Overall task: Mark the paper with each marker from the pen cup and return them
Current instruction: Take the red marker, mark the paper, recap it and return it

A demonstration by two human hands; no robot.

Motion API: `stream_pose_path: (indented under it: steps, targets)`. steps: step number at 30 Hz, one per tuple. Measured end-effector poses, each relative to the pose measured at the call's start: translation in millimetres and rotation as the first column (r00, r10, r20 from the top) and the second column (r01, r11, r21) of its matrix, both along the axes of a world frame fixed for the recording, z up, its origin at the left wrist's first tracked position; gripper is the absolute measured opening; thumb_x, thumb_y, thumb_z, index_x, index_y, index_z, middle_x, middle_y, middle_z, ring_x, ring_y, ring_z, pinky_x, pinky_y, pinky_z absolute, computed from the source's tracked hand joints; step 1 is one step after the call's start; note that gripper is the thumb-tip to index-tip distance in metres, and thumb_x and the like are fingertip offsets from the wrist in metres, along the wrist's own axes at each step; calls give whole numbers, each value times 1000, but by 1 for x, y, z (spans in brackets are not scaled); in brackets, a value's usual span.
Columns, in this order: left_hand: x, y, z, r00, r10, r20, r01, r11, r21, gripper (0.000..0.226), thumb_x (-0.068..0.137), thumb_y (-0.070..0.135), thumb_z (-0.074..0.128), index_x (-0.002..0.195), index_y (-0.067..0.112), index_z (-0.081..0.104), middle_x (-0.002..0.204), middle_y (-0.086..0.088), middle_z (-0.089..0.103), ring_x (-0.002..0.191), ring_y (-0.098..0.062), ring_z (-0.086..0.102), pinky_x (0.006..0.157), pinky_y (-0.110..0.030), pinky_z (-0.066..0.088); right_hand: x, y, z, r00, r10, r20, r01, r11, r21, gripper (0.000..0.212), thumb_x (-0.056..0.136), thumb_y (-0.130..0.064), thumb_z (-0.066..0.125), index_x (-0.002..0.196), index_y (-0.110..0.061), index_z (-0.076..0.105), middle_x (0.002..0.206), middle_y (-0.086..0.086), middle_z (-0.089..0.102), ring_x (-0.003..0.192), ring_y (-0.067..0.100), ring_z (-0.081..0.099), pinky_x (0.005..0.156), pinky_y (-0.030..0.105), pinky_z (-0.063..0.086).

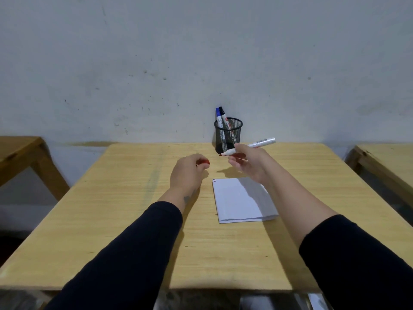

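A black mesh pen cup [228, 135] stands at the table's far edge against the wall, with a blue-capped marker [219, 115] and a black-capped marker leaning in it. My right hand [247, 163] holds an uncapped white marker [261, 143] above the table, its red tip pointing left just in front of the cup. My left hand [186, 170] is closed around the red cap [203, 162], a little left of the tip. White paper [242, 200] lies flat on the table below my right hand, with small marks at its top left corner.
The light wooden table [134, 198] fills the middle. Another wooden table [20, 151] stands at the left and a third [384, 157] at the right, each across a gap. A pale wall rises right behind the cup.
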State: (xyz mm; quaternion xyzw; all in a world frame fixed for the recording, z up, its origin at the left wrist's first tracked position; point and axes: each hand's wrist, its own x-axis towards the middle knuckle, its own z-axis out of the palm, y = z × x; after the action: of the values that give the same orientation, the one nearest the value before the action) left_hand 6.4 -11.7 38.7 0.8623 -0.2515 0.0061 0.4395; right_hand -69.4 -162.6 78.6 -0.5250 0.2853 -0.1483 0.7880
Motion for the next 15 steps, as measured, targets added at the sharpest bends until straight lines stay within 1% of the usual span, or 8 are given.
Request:
stream_pose_path:
  steps: [1, 3, 5, 7, 11, 15]
  targets:
    - [2, -1, 7, 1000, -18, -16, 17, 997, -75, 12, 88, 17, 63, 98, 18, 71, 91, 4, 69, 87, -15, 62, 80, -28, 48, 1, 0, 4, 999, -7, 43, 7, 1000, 9, 18, 95, -9, 55, 80, 1, 56, 73, 12, 59, 64, 17, 58, 53, 19, 59]
    - [4, -4, 22, 997, -61, -39, 52, 979, -196, 11, 86, 13, 65, 94, 16, 72, 81, 8, 67, 77, -7, 61, 77, -25, 46, 2, 1, 13, 993, 2, 117, 3, 999, -40, 15, 95, -9, 55, 85, 1, 57, 77, 12, 63, 67, 18, 60, 69, 21, 58]
    - [6, -6, 35, 996, -87, -26, 78, 968, -237, 11, 85, 10, 66, 94, 13, 72, 74, 10, 64, 69, 0, 58, 72, -23, 45, 1, 3, 19, 987, 12, 161, 9, 992, -126, 10, 94, -9, 58, 88, 0, 59, 81, 12, 65, 72, 19, 63, 77, 25, 58]
    - [7, -7, 43, 995, -104, -6, 100, 966, -237, 13, 85, 9, 67, 96, 12, 73, 76, 8, 65, 68, 2, 56, 73, -22, 46, 0, 4, 24, 982, 5, 190, 28, 985, -168, 8, 92, -9, 60, 89, -2, 60, 86, 14, 67, 75, 21, 64, 81, 28, 59]
    - [4, -8, 50, 989, -144, 25, 145, 963, -229, 13, 84, 10, 68, 95, 14, 73, 77, 8, 66, 69, 0, 57, 74, -21, 46, -5, 9, 28, 979, -5, 203, 40, 984, -171, 6, 91, -6, 62, 85, -4, 60, 89, 17, 67, 79, 26, 65, 87, 34, 57]
    - [-4, -9, 51, 982, -179, 64, 189, 958, -217, 14, 83, 10, 68, 96, 12, 74, 76, 11, 66, 65, 6, 56, 66, -3, 42, -12, 15, 26, 974, 36, 224, -3, 989, -145, 4, 89, -3, 63, 88, -3, 60, 87, 18, 67, 77, 26, 66, 87, 33, 57]
